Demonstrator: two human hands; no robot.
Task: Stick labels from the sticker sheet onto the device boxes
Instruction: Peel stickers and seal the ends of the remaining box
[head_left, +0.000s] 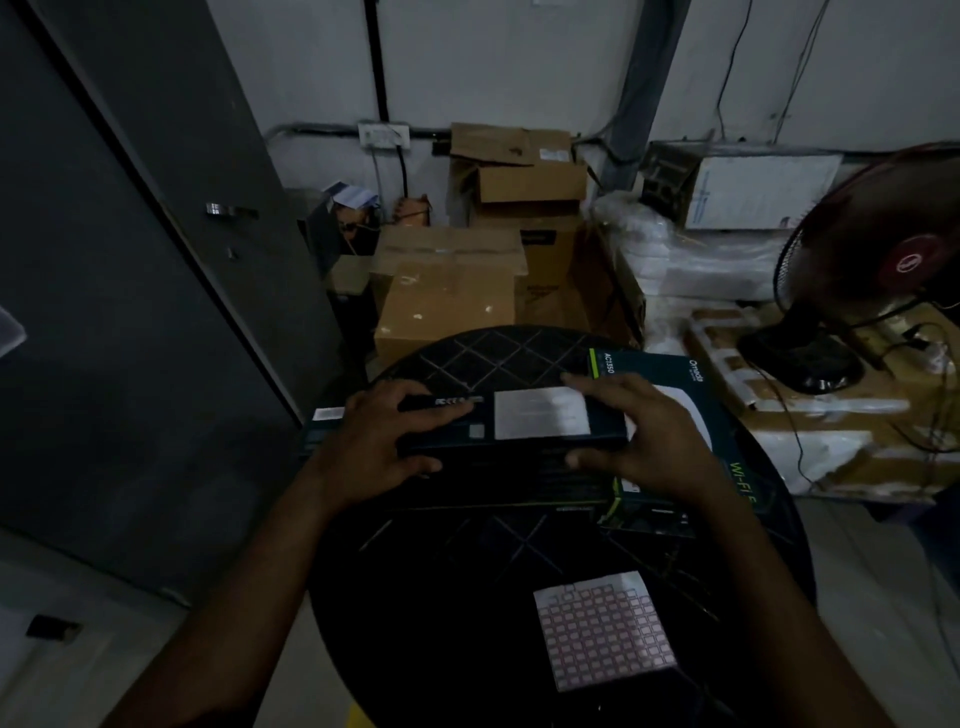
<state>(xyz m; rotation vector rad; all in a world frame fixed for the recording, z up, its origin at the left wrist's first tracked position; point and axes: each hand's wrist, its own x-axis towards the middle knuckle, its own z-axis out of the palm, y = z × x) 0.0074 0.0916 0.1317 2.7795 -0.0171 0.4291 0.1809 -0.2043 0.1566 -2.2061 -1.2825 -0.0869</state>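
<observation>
Both hands hold one dark box over a round black surface.

Nearest, below the right hand (649, 441), the sticker sheet (605, 629) lies flat on the surface (441, 623), well apart from both hands. Left hand (374, 441) grips the left end of the dark box (519, 426), right hand grips its right end. Under the right hand lies a second box (727, 395). Past the hands stand brown cartons (452, 291).

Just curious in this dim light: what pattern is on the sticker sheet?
A grid of small pinkish squares on white backing, on the sticker sheet, head view.
</observation>
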